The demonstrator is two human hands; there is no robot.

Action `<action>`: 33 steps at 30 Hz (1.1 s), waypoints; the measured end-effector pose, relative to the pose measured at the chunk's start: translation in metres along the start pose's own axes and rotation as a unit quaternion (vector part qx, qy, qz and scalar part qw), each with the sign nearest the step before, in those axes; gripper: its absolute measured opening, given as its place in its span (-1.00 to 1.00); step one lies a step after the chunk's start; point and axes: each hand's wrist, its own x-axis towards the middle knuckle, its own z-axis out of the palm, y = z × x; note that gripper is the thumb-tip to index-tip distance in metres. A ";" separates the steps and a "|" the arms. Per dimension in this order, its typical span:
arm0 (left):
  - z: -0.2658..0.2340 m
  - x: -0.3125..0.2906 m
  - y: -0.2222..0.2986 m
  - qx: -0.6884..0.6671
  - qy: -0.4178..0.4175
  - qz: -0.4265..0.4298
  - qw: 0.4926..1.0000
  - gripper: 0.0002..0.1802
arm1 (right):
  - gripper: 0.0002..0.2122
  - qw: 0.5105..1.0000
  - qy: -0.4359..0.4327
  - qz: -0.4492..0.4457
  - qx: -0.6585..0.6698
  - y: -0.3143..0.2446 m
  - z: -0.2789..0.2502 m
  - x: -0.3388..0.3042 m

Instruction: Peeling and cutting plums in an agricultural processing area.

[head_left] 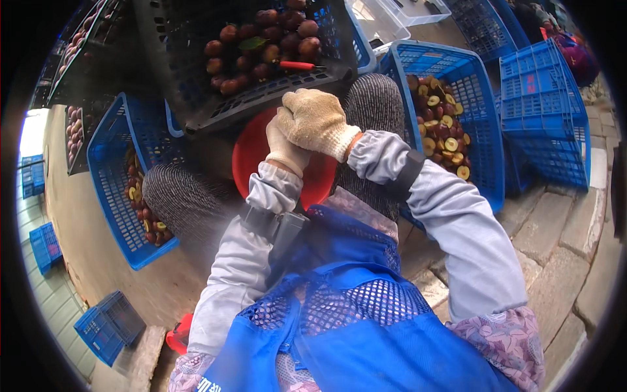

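Note:
Both my hands wear cream knit gloves and are pressed together above a red basin (248, 157) between my knees. My right hand (319, 121) is closed and lies over my left hand (285, 145), which is closed too. Whatever sits between them is hidden by the gloves. Just beyond stands a tilted black crate (215, 117) with whole dark-red plums (268, 46) and a green leaf in it. A red-handled tool (297, 66) with a thin pointed tip lies at the crate's near side, close to my hands.
Blue crates with cut, yellow-fleshed plums stand on both sides: a right crate (493, 157) and a left crate (108, 189). Stacked blue crates (542, 111) rise at the far right. Clear plastic bins (418, 10) sit at the back. Paving stones (555, 261) lie at right.

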 end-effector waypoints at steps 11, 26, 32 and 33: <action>0.020 0.002 0.083 0.530 -0.175 -0.053 0.828 -0.46 | -0.73 0.996 -0.081 -0.007 -0.021 0.031 -0.011 0.003; 0.028 0.010 0.049 0.562 -0.252 0.007 0.787 -0.45 | -0.75 0.985 -0.153 -0.077 -0.024 0.040 -0.011 0.015; 0.022 0.017 0.045 0.107 -0.104 -0.081 0.986 -0.53 | -0.79 0.996 -0.037 0.079 0.035 0.035 -0.016 0.015; 0.025 0.017 0.049 -0.138 -0.047 -0.150 0.978 -0.54 | -0.79 0.996 -0.035 0.077 0.035 0.034 -0.016 0.013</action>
